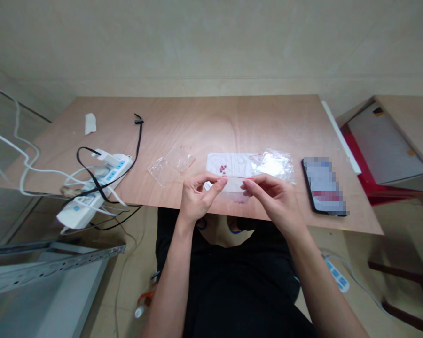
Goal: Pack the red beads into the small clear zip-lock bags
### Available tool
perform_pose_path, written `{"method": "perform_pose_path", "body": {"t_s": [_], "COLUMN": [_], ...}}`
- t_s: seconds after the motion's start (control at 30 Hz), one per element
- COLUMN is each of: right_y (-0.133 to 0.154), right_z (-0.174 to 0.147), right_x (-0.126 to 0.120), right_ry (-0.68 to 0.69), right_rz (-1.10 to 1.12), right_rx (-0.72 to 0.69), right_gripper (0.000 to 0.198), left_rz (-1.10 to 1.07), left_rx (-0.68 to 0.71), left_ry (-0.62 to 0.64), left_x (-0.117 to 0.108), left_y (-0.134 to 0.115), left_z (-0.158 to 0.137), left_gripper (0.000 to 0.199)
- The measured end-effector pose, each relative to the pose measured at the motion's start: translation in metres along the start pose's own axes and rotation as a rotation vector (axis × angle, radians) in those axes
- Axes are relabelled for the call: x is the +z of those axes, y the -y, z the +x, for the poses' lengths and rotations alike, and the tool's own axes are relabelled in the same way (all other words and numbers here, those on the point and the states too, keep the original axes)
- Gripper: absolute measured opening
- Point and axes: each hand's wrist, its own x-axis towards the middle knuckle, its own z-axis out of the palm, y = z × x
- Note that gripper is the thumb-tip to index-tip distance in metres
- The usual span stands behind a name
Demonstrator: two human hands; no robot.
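Observation:
Between my two hands, near the table's front edge, is a small clear zip bag (235,188) with a red line along its top. My left hand (199,193) pinches the bag's left top corner. The right top corner is pinched by the thumb and fingers of my right hand (270,195). Behind the bag lies a white tissue (229,160) with several small dark red pieces (223,169) on its left part. A pile of clear zip bags (275,164) overlaps the tissue's right side. Two more clear bags (171,164) lie flat to the left.
A phone (325,187) lies right of my hands. At left, a white power strip (95,192) with tangled cables hangs over the edge of the wooden table (197,117). A black cable (140,136) and a white scrap (90,124) lie farther back.

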Motion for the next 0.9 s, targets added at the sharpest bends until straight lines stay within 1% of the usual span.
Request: {"method": "perform_pose_path", "body": {"t_s": [0.07,0.17,0.27,0.37,0.43,0.47,0.53,0.57,0.6,0.63,0.7,0.73,0.8,0.9], "right_y": [-0.001,0.001,0.007,0.010,0.006,0.002,-0.009,-0.015,-0.021,-0.025,-0.032,-0.033,-0.035,-0.035], "right_z": [-0.001,-0.003,-0.004,0.003,0.016,0.023,0.040,0.048,0.054,0.059,0.062,0.061,0.057,0.049], "right_x": [-0.002,-0.005,-0.007,-0.014,-0.027,-0.037,-0.058,-0.068,-0.077,-0.084,-0.090,-0.089,-0.083,-0.072], "right_ry": [-0.023,-0.051,-0.059,-0.134,-0.235,-0.292,-0.405,-0.449,-0.485,-0.519,-0.568,-0.581,-0.582,-0.555], "right_rz": [-0.016,-0.051,-0.088,-0.109,-0.169,-0.229,-0.415,-0.522,-0.621,-0.711,-0.837,-0.877,-0.918,-0.921], "right_rx": [-0.003,-0.006,-0.008,-0.013,-0.015,-0.014,0.005,0.018,0.026,0.029,0.015,-0.001,-0.048,-0.121], "right_gripper": [0.014,0.014,0.013,0.018,0.030,0.036,0.043,0.045,0.047,0.048,0.048,0.047,0.045,0.040], "left_rz": [0.018,0.087,0.154,0.233,0.346,0.430,0.641,0.744,0.828,0.892,0.968,0.990,1.017,1.043], "left_rx": [-0.006,0.026,0.045,-0.001,-0.021,-0.012,-0.007,-0.017,-0.038,-0.071,-0.153,-0.188,-0.223,-0.214], "left_ry": [0.029,0.064,0.024,-0.022,-0.131,-0.221,-0.384,-0.452,-0.507,-0.547,-0.545,-0.524,-0.489,-0.519], "left_x": [-0.002,-0.002,0.000,-0.005,-0.015,-0.023,-0.041,-0.050,-0.058,-0.065,-0.076,-0.078,-0.080,-0.078], "left_y": [0.000,-0.002,-0.004,0.001,0.012,0.019,0.035,0.043,0.051,0.057,0.066,0.069,0.070,0.067], "left_z": [0.000,0.000,0.001,0.004,0.007,0.009,0.011,0.011,0.010,0.009,0.005,0.003,0.000,-0.003], "left_gripper": [0.014,0.019,0.020,0.035,0.042,0.039,0.032,0.032,0.038,0.047,0.058,0.059,0.047,0.027]}}
